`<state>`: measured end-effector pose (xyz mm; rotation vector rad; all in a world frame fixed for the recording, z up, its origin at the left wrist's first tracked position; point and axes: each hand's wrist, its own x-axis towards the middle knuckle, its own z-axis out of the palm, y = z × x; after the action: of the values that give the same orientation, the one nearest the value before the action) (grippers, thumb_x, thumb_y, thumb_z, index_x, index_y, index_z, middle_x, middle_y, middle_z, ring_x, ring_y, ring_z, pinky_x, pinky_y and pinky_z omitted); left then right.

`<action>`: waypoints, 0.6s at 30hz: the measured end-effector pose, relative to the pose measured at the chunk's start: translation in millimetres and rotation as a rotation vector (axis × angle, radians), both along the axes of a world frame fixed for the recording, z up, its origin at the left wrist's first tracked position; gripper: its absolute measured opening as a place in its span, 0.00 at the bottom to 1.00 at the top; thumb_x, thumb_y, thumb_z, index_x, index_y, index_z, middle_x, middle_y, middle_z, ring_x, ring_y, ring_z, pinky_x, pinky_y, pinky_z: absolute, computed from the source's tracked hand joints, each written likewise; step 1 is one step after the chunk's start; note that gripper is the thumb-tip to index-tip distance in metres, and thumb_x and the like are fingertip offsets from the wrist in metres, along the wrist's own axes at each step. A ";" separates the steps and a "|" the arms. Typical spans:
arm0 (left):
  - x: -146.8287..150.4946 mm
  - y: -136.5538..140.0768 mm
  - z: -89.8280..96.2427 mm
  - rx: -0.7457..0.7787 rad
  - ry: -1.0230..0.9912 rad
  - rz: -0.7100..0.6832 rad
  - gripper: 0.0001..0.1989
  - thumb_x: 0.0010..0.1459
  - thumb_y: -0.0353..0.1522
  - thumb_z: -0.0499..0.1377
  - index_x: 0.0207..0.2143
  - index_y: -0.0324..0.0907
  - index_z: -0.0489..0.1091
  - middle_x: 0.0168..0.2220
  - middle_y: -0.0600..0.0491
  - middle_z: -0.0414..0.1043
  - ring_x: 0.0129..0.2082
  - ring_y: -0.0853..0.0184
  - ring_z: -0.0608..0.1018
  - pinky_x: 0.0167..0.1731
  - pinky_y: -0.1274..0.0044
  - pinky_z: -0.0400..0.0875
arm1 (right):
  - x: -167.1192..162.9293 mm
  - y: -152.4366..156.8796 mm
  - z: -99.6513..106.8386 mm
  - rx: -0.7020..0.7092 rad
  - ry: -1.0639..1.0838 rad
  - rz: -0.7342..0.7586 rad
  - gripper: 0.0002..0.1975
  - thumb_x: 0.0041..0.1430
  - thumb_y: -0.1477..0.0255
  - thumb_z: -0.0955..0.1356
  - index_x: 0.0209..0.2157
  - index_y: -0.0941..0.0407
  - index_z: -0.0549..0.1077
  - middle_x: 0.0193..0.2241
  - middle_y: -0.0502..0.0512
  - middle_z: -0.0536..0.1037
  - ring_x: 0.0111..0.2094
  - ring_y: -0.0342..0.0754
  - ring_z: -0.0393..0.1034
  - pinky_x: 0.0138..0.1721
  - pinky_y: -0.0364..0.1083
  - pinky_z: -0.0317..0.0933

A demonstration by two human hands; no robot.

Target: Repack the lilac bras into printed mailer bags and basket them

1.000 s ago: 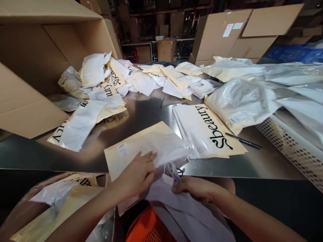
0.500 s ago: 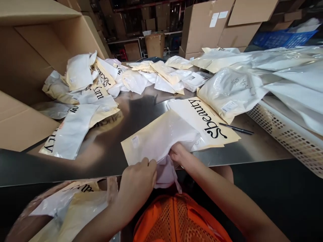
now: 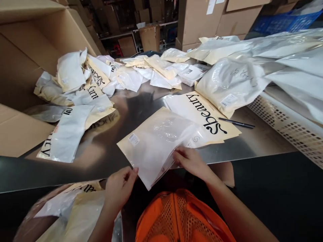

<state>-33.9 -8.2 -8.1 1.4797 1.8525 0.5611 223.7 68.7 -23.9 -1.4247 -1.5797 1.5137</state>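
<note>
The person's left hand comes in from 7 o'clock, fingers curled and pinching the near left edge of a cream and clear packing bag. The right hand reaches from 5 o'clock and lies on the bag's near right edge, fingers bent over it and gripping the plastic. The bag lies tilted on the front edge of the steel table, its near corner hanging past the rim; a small white label sits at its 9 o'clock corner.

Just at 1 o'clock of the bag lies a stack of flat bags printed "Sbeauty", touching it, with a black pen beside the stack. Loose bags pile at 10 o'clock against an open cardboard box; filled bags heap at 2 o'clock above a white perforated basket. Cartons and shelving fill the dim room behind.

An orange mesh thing at 6 o'clock is cut off by the frame. What the held bag contains is hard to make out.
</note>
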 end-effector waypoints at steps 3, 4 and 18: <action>10.7 -24.1 -31.6 -0.367 -0.395 0.011 0.32 0.54 0.60 0.47 0.22 0.42 0.65 0.19 0.53 0.66 0.16 0.68 0.67 0.19 0.77 0.53 | -0.6 -35.6 -12.7 -0.343 0.070 0.236 0.28 0.64 0.50 0.59 0.27 0.59 0.72 0.22 0.54 0.74 0.21 0.44 0.67 0.24 0.42 0.59; 19.0 -30.0 -39.4 -0.409 -0.493 0.016 0.32 0.52 0.61 0.48 0.23 0.41 0.66 0.19 0.53 0.67 0.15 0.69 0.67 0.19 0.77 0.54 | -8.5 -46.8 -16.2 -0.432 0.153 0.322 0.30 0.63 0.47 0.58 0.27 0.59 0.72 0.21 0.53 0.73 0.19 0.43 0.66 0.22 0.41 0.57; 16.1 -47.0 -60.6 0.026 -0.138 0.030 0.16 0.53 0.46 0.56 0.19 0.48 0.71 0.25 0.51 0.73 0.33 0.56 0.74 0.38 0.67 0.71 | -83.3 -81.1 -29.3 -0.221 0.476 0.293 0.32 0.58 0.43 0.61 0.24 0.60 0.70 0.20 0.49 0.66 0.21 0.38 0.57 0.23 0.40 0.50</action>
<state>-17.7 -55.2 -68.7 1.3954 1.7684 0.6866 140.3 -12.4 -53.2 -0.8606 -1.3926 2.0683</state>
